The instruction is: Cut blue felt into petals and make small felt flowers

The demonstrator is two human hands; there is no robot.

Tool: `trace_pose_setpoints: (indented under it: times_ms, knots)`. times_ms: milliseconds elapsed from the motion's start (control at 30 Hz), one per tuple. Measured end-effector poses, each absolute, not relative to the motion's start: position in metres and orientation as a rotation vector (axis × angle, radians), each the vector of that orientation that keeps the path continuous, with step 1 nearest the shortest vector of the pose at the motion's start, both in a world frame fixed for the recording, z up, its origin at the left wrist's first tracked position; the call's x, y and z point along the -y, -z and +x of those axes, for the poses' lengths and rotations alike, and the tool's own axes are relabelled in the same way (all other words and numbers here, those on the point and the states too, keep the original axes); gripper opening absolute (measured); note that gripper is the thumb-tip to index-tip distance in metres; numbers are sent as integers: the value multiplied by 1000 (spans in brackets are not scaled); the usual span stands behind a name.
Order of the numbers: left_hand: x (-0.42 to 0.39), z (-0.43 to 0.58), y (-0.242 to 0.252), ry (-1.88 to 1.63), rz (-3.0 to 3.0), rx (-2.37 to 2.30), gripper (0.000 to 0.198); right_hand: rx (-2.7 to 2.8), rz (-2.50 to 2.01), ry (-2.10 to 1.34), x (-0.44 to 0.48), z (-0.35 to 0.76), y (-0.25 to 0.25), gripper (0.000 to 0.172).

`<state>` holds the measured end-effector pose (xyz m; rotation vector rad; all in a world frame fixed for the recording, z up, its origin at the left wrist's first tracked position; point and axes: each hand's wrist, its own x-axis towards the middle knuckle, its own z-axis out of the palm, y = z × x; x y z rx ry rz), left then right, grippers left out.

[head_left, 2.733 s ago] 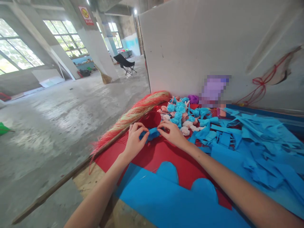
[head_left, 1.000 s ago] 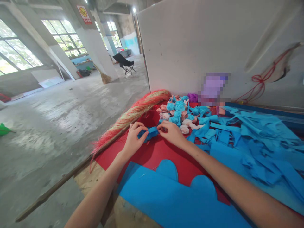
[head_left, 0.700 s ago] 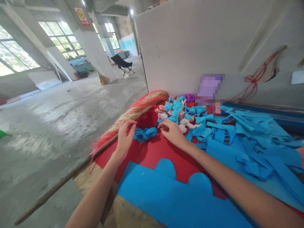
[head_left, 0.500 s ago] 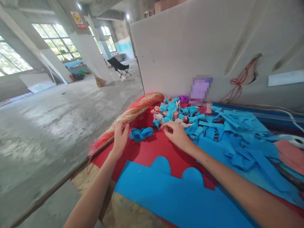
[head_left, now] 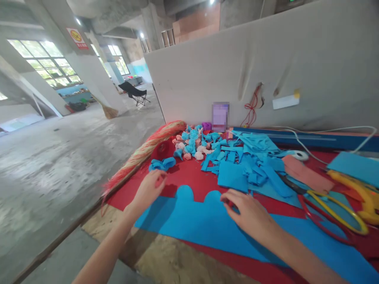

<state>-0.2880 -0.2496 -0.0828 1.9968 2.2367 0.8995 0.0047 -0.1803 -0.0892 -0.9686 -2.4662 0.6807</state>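
A rolled blue foam piece [head_left: 162, 163] lies on the red sheet [head_left: 189, 180], free of both hands. My left hand [head_left: 147, 190] hovers just below it over the red sheet, fingers loosely curled and empty. My right hand [head_left: 248, 211] rests over the large blue foam sheet [head_left: 204, 225] with scalloped edge, fingers spread and holding nothing. Behind the roll sits a heap of small blue and pink foam flowers [head_left: 191, 143]. A pile of blue foam strips [head_left: 251, 161] spreads to the right of it.
Scissors with red and yellow handles [head_left: 322, 207] lie at the right, beside a yellow glue gun [head_left: 359, 193] and a pink foam piece [head_left: 306, 175]. A broom [head_left: 139, 154] leans along the table's left edge. A white partition [head_left: 266, 71] backs the table. Bare wood [head_left: 166, 260] shows at the front.
Both hands let go of the rolled blue piece, which now lies on the red sheet, and drew back toward me. My view swung right, revealing scissors and glue gun.
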Motion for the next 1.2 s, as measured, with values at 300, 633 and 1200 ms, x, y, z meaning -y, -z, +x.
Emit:
trace_pose_setpoints:
  times_ms: [300,633,1200]
  knots:
    - [278,-249,102,-452,1983,-2395,14,2566,-1161,-808,221,55,111,21]
    - [272,-242,96,-704,1811,-2284,10,2395,-1100,-1021,222,64,116,19]
    - [251,-100,74,-1090,1287,-1278,30,1447,-1068,-1593,217,39,73,30]
